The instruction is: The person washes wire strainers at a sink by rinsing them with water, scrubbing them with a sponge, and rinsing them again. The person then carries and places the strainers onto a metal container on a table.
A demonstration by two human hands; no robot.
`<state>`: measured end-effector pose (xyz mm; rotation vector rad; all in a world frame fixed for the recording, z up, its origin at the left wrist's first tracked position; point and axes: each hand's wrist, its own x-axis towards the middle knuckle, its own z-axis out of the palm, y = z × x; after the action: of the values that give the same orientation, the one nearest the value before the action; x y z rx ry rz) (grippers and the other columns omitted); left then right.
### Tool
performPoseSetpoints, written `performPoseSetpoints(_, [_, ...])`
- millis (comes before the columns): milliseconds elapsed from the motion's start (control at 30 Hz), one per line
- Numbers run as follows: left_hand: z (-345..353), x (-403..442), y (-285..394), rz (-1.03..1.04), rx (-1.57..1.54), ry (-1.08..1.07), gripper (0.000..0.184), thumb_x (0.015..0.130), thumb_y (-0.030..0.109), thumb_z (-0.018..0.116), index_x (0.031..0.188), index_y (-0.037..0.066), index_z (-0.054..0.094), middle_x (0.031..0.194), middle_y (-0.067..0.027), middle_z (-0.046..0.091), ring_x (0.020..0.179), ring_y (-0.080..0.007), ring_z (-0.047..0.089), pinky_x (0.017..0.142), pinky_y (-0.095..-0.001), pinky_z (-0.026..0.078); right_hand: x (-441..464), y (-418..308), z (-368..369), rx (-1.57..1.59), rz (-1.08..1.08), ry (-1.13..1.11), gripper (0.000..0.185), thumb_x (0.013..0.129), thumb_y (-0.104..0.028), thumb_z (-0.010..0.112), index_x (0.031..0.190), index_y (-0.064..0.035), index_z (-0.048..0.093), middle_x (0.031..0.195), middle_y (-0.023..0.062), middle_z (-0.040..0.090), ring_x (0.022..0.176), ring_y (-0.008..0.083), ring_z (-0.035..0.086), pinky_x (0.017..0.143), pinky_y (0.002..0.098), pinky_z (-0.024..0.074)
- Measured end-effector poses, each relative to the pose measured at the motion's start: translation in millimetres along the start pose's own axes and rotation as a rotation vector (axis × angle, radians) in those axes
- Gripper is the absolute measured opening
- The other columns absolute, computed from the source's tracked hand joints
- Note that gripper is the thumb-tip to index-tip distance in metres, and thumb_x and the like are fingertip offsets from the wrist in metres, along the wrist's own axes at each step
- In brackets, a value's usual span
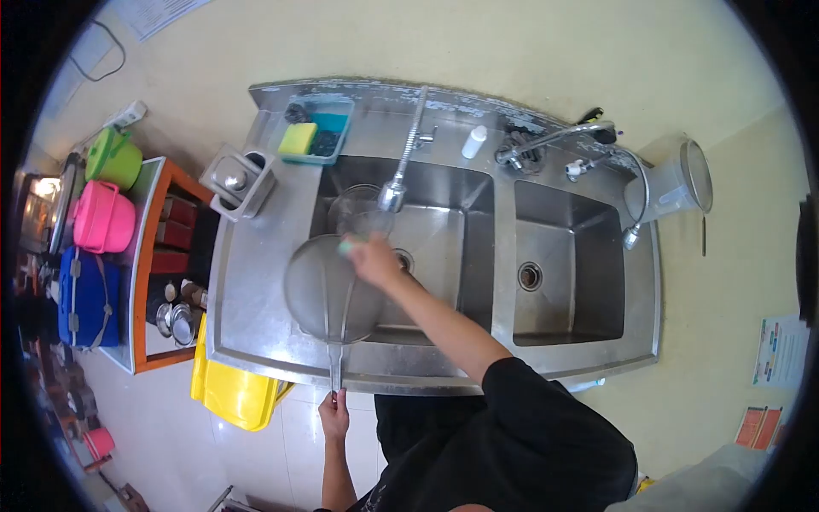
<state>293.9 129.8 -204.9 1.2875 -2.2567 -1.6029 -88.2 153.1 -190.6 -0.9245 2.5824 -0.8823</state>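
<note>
A large round mesh strainer (317, 286) lies tilted over the left rim of the left sink basin (444, 256). My left hand (334, 413) is closed around the end of its long handle, below the counter's front edge. My right hand (376, 258) is at the strainer's upper right edge, fingers closed on a small light-green sponge (347, 247), slightly blurred. Behind that hand, a round see-through container (357, 205) sits in the basin, partly hidden. A spring-hose faucet (394, 192) hangs above it.
A teal tray (339, 121) with a yellow sponge (298, 138) and dark scrubbers stands behind. A metal utensil holder (239, 181) is at left, a white bottle (474, 142) at the back. Right are a second basin (567, 290) and a tall strainer-topped container (674, 183).
</note>
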Motion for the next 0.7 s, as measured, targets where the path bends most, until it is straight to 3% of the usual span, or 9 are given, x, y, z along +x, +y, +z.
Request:
performPoseSetpoints(67, [0, 0, 6, 0.050, -0.016, 0.009, 0.041, 0.100, 0.028, 0.061, 0.069, 0.001, 0.053, 0.054, 0.0005, 0.045, 0.051, -0.0061, 0.036, 0.045, -0.0305, 0.030, 7, 29, 13, 0.119, 0.230, 0.085, 0.037, 0.093, -0.023, 0.062, 0.130, -0.0277, 0.064, 0.104, 0.0230, 0.057, 0.093, 0.0423, 0.060, 0.078, 0.0493, 0.0486])
performPoseSetpoints(133, [-4, 3, -5, -0.020, -0.037, -0.025, 0.042, 0.100, 0.029, 0.061, 0.068, 0.002, 0.053, 0.054, -0.0001, 0.047, 0.051, -0.0056, 0.038, 0.044, -0.0305, 0.030, -23, 6, 5, 0.074, 0.053, 0.216, 0.038, 0.092, -0.023, 0.064, 0.130, -0.0261, 0.065, 0.101, 0.0216, 0.057, 0.091, 0.0402, 0.059, 0.077, 0.0479, 0.0491])
performPoseSetpoints(267, [-2, 2, 0, -0.023, -0.071, -0.021, 0.043, 0.099, 0.029, 0.062, 0.066, 0.005, 0.050, 0.054, 0.0036, 0.043, 0.052, -0.0042, 0.034, 0.045, -0.0286, 0.027, -99, -79, -26, 0.143, -0.480, 0.113, 0.042, 0.088, -0.020, 0.066, 0.129, -0.0261, 0.066, 0.086, 0.0150, 0.052, 0.080, 0.0318, 0.055, 0.068, 0.0408, 0.0467])
performPoseSetpoints(367, [0, 1, 3, -0.029, -0.122, -0.011, 0.042, 0.099, 0.028, 0.062, 0.066, 0.006, 0.050, 0.054, 0.0058, 0.040, 0.053, -0.0038, 0.032, 0.045, -0.0278, 0.025, -95, -85, -14, 0.008, -0.582, 0.097, 0.045, 0.087, -0.024, 0.069, 0.131, -0.0330, 0.063, 0.094, 0.0131, 0.055, 0.082, 0.0315, 0.056, 0.069, 0.0414, 0.0482])
performPoseSetpoints(433, [-1, 1, 0, -0.003, -0.097, 0.007, 0.041, 0.099, 0.026, 0.062, 0.066, 0.006, 0.049, 0.055, 0.0069, 0.039, 0.054, -0.0035, 0.031, 0.046, -0.0274, 0.025, -56, -82, -27, 0.034, -0.396, 0.086, 0.042, 0.087, -0.021, 0.065, 0.127, -0.0322, 0.067, 0.091, 0.0149, 0.053, 0.082, 0.0332, 0.058, 0.069, 0.0450, 0.0479])
performPoseSetpoints(500, [-4, 0, 5, -0.066, -0.094, -0.020, 0.041, 0.099, 0.026, 0.062, 0.066, 0.006, 0.050, 0.055, 0.0070, 0.039, 0.054, -0.0034, 0.031, 0.046, -0.0273, 0.025, 2, -58, -34, -0.181, -0.271, 0.084, 0.039, 0.089, -0.024, 0.063, 0.128, -0.0321, 0.066, 0.093, 0.0163, 0.054, 0.084, 0.0347, 0.059, 0.071, 0.0462, 0.0492])
performPoseSetpoints(567, [-1, 0, -4, -0.039, -0.096, -0.013, 0.041, 0.099, 0.026, 0.062, 0.066, 0.006, 0.051, 0.054, 0.0062, 0.040, 0.053, -0.0034, 0.032, 0.045, -0.0272, 0.025, 42, -2, -8, 0.018, 0.033, 0.101, 0.039, 0.091, -0.026, 0.062, 0.130, -0.0309, 0.065, 0.093, 0.0176, 0.055, 0.085, 0.0357, 0.060, 0.072, 0.0445, 0.0499])
performPoseSetpoints(700, [-5, 8, -7, -0.022, -0.056, -0.019, 0.041, 0.099, 0.027, 0.063, 0.067, 0.005, 0.051, 0.054, 0.0052, 0.041, 0.052, -0.0034, 0.034, 0.045, -0.0276, 0.027, 45, 33, -6, 0.193, -0.027, 0.021, 0.040, 0.092, -0.028, 0.063, 0.132, -0.0310, 0.063, 0.093, 0.0174, 0.054, 0.084, 0.0349, 0.058, 0.075, 0.0435, 0.0496])
